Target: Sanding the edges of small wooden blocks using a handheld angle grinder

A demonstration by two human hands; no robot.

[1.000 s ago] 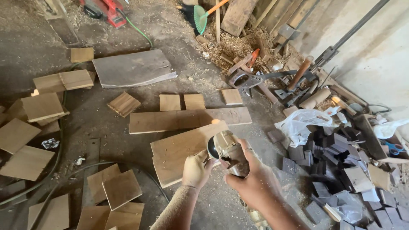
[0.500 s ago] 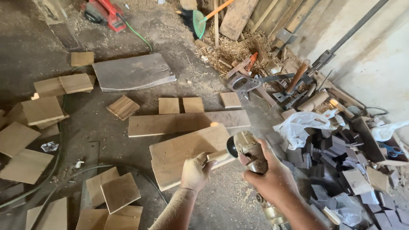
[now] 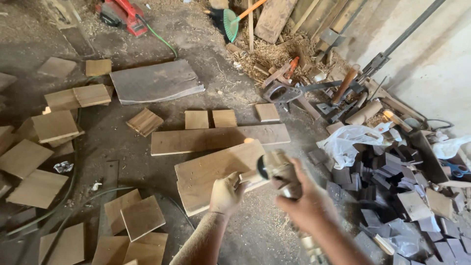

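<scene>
My right hand grips a dusty angle grinder by its body, held above the floor. My left hand is closed on the grinder's side handle, a short pale stub pointing left. The grinder's dark disc end faces a thick wooden plank lying on the floor just beyond and below the hands. A longer thin board lies behind that plank.
Square wood offcuts are scattered at left and near front. A grey slab and a red power tool lie farther back. Dark blocks, a white plastic bag and metal tools crowd the right. A hose crosses the floor.
Both hands with the grinder have shifted to the right and slightly up in view; the grinder has turned so its disc end faces left toward the plank.
</scene>
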